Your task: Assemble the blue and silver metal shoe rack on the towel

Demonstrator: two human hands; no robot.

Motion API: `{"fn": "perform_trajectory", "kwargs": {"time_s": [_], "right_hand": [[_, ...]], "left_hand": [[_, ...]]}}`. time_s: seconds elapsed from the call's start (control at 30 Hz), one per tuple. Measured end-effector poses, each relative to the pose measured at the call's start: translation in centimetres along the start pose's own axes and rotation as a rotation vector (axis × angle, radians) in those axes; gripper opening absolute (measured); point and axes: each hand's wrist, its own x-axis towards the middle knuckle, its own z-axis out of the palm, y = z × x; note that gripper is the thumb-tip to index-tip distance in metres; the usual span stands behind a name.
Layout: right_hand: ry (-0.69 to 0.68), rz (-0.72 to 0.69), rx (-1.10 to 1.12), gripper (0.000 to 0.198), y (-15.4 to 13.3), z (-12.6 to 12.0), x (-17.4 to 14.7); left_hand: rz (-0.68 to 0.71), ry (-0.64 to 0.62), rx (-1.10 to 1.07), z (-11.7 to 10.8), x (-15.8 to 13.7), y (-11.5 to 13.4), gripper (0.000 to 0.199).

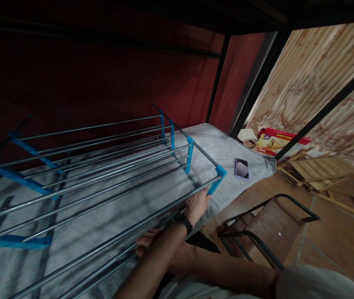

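Note:
A rack of grey metal tubes [114, 166] with blue plastic joints lies on a pale cloth [210, 143]. My left arm, with a black wristband, crosses over my right forearm. At the rack's near right corner, my left hand [198, 204] is closed on the blue corner joint [217, 180], with its fingertips partly hidden behind the joint and tube. Lower and to the left, my right hand [147, 241] has its fingers curled at the lower front metal tube [114, 262]. My left forearm hides part of that hand.
A phone [242, 169] lies on the cloth to the right of the rack. Beyond the cloth stand a chair [269, 224], a red and yellow box [281, 143] and a folded wooden piece [326, 172] on the tiled floor. Dark frame posts [261, 83] rise at the cloth's far end.

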Motion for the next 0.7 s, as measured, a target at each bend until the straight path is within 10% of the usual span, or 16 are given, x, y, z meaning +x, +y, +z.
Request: {"fn": "perform_trajectory", "kwargs": {"time_s": [0.13, 0.37, 0.7], "right_hand": [[-0.006, 0.065, 0.135, 0.028, 2.0, -2.0, -6.5], [0.611, 0.845, 0.045, 0.019, 9.0, -7.5, -13.3], [0.618, 0.853, 0.166, 0.033, 11.8, -8.2, -12.1]], "left_hand": [[-0.017, 0.065, 0.058, 0.8, -0.6, 0.0, 0.037], [-0.09, 0.101, 0.105, 1.3, -1.4, 1.2, 0.034], [-0.09, 0.087, 0.091, 1.1, -1.1, 1.2, 0.033]]}}
